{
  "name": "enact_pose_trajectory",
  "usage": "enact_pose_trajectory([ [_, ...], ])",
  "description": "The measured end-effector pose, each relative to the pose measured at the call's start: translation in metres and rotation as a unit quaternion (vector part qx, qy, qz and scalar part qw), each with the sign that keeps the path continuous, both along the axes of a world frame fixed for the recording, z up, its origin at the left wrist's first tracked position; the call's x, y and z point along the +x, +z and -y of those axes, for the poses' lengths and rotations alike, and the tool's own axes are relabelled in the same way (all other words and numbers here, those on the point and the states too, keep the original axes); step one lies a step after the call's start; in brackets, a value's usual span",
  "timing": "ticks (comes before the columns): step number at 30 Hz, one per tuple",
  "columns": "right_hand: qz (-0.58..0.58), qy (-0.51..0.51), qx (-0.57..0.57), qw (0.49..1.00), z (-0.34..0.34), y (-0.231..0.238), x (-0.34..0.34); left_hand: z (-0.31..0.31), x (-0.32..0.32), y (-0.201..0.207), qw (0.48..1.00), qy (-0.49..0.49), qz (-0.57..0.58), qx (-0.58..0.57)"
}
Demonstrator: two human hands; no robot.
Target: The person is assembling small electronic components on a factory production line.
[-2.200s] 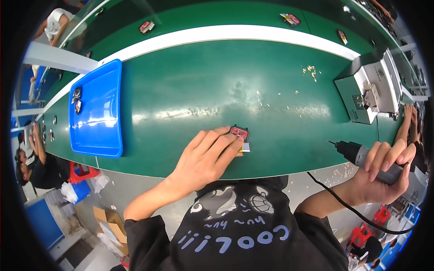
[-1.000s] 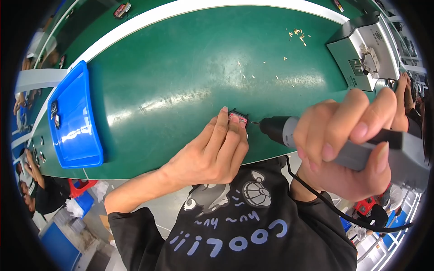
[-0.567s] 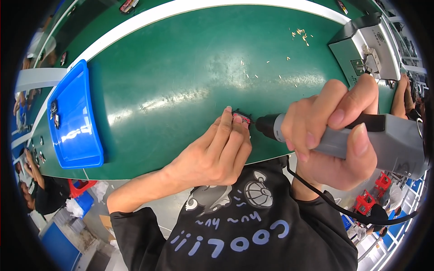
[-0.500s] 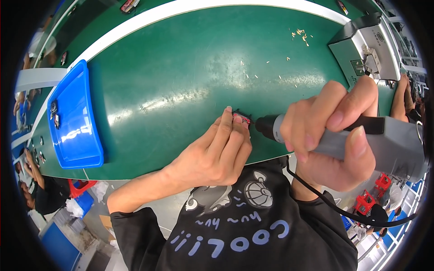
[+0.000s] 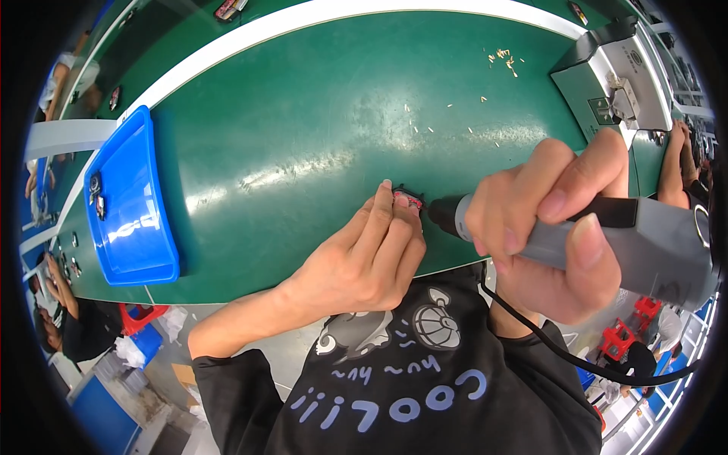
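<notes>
Steady below, square above

Left hand [image 5: 368,256] pressed over the small red-and-black part [image 5: 410,199], fingertips pinning it against the green bench [image 5: 273,98]; right hand [image 5: 531,189] wrapped around the grey electric screwdriver [image 5: 648,243]. Hands near each other but apart. Part under the left fingertips, only partly showing, just left of the screwdriver's black nose [image 5: 448,215]. Contact between bit and part: cannot tell, too small and hidden at the nose.

Apparently a screw-driving step, judging by the nose aimed at the part's right edge. For a good job, press down firmly with the left fingers to stop any twist, fingertips well clear of the bit's path. Line the bit up straight with any screw hole before adding pressure; true lean of the tool hard to judge through such a bent view. Push gently along the tool's length, without side load, and ease off at firm resistance, to avoid a stripped thread or a slip onto the left fingers.

Mind the black cord [image 5: 626,377], looping below the right hand: enough slack, no drag. Leave alone the gold-coloured slivers [image 5: 503,55], perhaps screws, out beyond both hands, and the blue tray [image 5: 138,254], well left of the left hand.
</notes>
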State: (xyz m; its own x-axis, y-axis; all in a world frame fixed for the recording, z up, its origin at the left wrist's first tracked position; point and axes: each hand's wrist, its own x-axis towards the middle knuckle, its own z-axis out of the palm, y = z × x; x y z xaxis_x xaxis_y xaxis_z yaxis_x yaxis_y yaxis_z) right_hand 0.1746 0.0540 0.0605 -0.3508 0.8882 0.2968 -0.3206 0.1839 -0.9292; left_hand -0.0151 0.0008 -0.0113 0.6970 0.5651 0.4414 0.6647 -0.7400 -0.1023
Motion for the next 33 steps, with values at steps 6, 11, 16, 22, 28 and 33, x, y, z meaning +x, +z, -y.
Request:
enact_pose_trajectory([
  [6,-0.022,0.010,-0.059,0.998,0.003,0.002,-0.007,-0.002,-0.002,0.004,1.000,0.005,-0.005,0.000],
  [11,-0.018,0.008,-0.059,0.998,0.003,-0.002,-0.009,0.000,0.001,0.010,0.999,0.018,0.014,-0.038],
  [16,-0.007,-0.028,-0.036,0.999,0.007,-0.005,-0.010,0.005,0.006,0.016,0.997,0.045,0.002,-0.069],
  [22,-0.106,-0.081,0.149,0.980,-0.050,0.028,0.060,-0.010,-0.005,0.029,0.975,0.026,0.069,-0.209],
  [28,-0.066,-0.136,0.154,0.976,-0.129,0.071,0.163,-0.102,-0.028,0.047,0.960,0.062,0.160,-0.223],
  [33,-0.082,-0.343,0.085,0.932,-0.132,0.069,0.118,-0.211,-0.048,0.052,0.939,0.141,0.259,-0.179],
])
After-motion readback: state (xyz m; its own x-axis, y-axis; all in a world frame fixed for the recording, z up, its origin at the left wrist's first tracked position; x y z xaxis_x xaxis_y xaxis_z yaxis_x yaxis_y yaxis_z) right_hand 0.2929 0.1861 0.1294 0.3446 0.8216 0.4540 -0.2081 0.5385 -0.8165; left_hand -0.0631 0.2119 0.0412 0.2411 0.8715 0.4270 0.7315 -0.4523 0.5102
